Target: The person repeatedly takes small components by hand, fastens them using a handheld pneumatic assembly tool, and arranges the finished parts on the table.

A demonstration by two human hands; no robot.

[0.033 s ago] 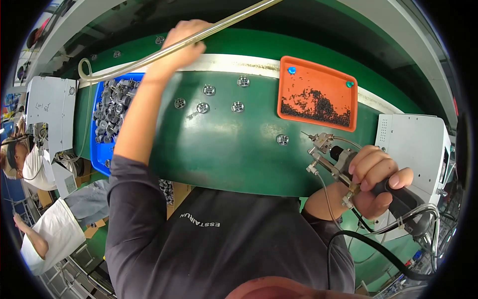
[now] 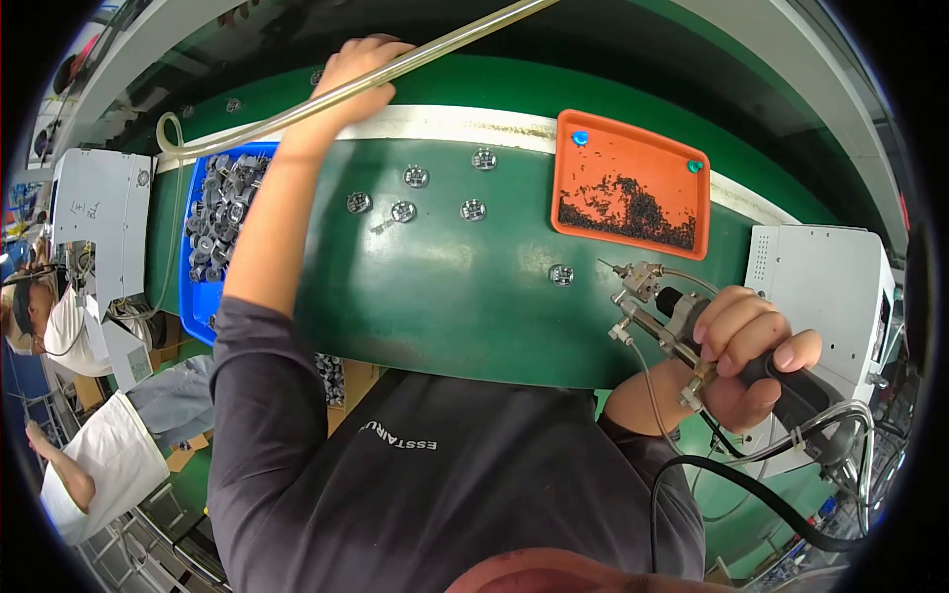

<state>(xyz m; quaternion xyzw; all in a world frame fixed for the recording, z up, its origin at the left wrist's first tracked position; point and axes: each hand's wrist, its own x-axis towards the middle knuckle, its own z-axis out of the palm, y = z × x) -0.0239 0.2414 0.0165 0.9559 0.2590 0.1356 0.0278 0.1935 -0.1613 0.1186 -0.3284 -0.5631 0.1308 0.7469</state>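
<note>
My left hand (image 2: pixel 356 77) reaches over the far green belt (image 2: pixel 494 84), partly behind a clear hose (image 2: pixel 435 54). Its thumb stands apart from the fingers, and the fingertips are partly hidden; I see nothing held. In my right hand (image 2: pixel 746 346), fingers wrap round the dark handle of a powered screwdriver (image 2: pixel 672 331) with thin hoses, its fine tip pointing left. Left of that tip lies a small round silver part (image 2: pixel 560 275). Several like it, including one round part (image 2: pixel 473 210), are spread across the green table (image 2: pixel 445 306). Small black pieces, apparently screws (image 2: pixel 643 212), fill part of an orange tray (image 2: pixel 583 237).
A blue bin (image 2: pixel 201 321) of grey and black round parts (image 2: pixel 222 212) stands beside my left forearm. Grey metal boxes stand at the left (image 2: pixel 104 212) and right (image 2: pixel 820 296). A pale rail (image 2: pixel 465 124) divides table from belt. Another person (image 2: pixel 109 455) is at far left.
My left hand has shifted slightly left and away from me over the belt. My right hand keeps its grip on the screwdriver in the same place.
</note>
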